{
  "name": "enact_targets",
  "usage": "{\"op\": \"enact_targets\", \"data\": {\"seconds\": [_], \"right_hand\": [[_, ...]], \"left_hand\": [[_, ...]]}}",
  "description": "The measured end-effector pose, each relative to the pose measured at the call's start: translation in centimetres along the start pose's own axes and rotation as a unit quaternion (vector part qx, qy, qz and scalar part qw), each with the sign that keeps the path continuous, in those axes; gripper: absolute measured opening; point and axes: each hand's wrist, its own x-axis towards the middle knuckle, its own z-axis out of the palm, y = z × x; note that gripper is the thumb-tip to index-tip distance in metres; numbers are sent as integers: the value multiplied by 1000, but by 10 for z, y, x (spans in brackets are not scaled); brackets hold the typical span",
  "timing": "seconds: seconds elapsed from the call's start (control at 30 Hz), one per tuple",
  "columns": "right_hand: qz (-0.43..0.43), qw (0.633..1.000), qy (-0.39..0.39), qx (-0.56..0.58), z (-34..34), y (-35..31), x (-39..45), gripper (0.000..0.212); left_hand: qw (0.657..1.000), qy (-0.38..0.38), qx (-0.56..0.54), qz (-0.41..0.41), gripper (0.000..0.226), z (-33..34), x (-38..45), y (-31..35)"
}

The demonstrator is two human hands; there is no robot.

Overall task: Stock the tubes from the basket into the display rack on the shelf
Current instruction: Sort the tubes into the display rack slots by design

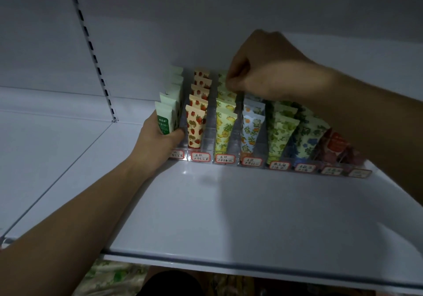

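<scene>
Head view shows a clear display rack standing on the white shelf, its lanes filled with upright patterned tubes and fronted by small handwritten price labels. At the rack's left end the left hand curls its fingers round the nearest pale green tube. Farther back, the right hand hangs over the lemon-print lane with fingers bunched in a pinch on the top edge of a lemon tube; strawberry tubes stand in the lane between the two.
</scene>
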Motion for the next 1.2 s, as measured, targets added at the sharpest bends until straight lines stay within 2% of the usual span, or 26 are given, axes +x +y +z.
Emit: {"op": "enact_targets", "data": {"seconds": [0.17,0.3,0.43,0.53,0.67,0.8,0.9,1.07,1.2], "right_hand": [[23,998,27,-45,19,-2,12,14],[54,996,19,-65,28,6,15,19],[35,995,32,-89,36,9,15,22],[33,997,11,-70,25,9,14,15],[-16,997,79,-4,5,10,14,11],[6,998,38,-59,19,16,25,14],[14,997,43,-60,25,20,29,13],[3,998,23,-62,20,23,26,15],[-34,992,101,-61,9,21,27,20]], "left_hand": [[1000,0,1,1,39,0,0,0],[1000,-2,3,5,40,-1,1,-1],[1000,-2,0,6,40,0,1,-1],[1000,-3,8,8,40,0,0,0],[1000,1,26,15,38,0,2,-3],[1000,9,25,11,38,1,2,-5],[999,13,27,17,38,1,2,-4],[995,47,48,69,42,2,-5,4],[984,74,50,154,57,3,-13,13]]}}
